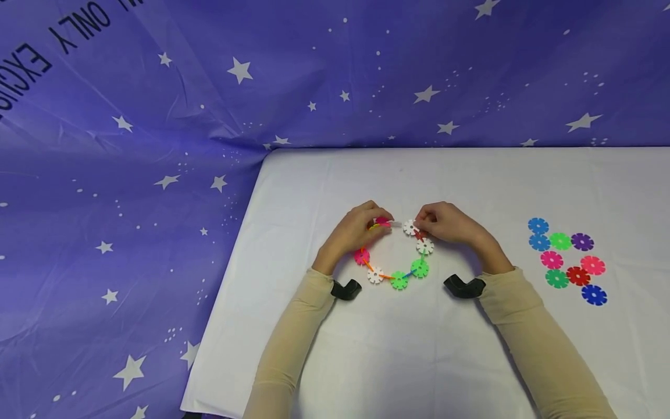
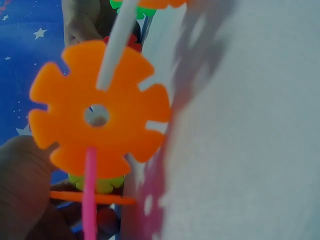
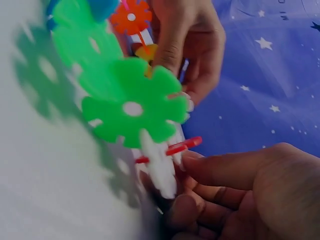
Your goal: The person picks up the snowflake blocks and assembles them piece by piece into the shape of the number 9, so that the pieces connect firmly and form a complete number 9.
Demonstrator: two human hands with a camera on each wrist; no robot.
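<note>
A ring-shaped chain of notched plastic discs, slotted together at angles, lies between the hands. Its lower side has a green disc (image 1: 399,280), a white disc (image 1: 375,275) and a pink disc (image 1: 362,256). My left hand (image 1: 360,226) pinches the chain at the upper left, by a pinkish-red disc (image 1: 383,222); a pale disc seen edge-on sticks out rightward. With thumb and fingers, my right hand (image 1: 451,223) grips the upper right end, by a white disc (image 1: 410,227) and a red disc (image 1: 420,235). Whether the two ends touch, I cannot tell. An orange disc (image 2: 135,110) looms in the left wrist view.
Several loose discs lie flat at the right, among them a purple disc (image 1: 583,242) and a dark blue disc (image 1: 594,295). A white cloth (image 1: 398,361) covers the table. Behind and to the left hangs a purple star-print sheet (image 1: 314,75).
</note>
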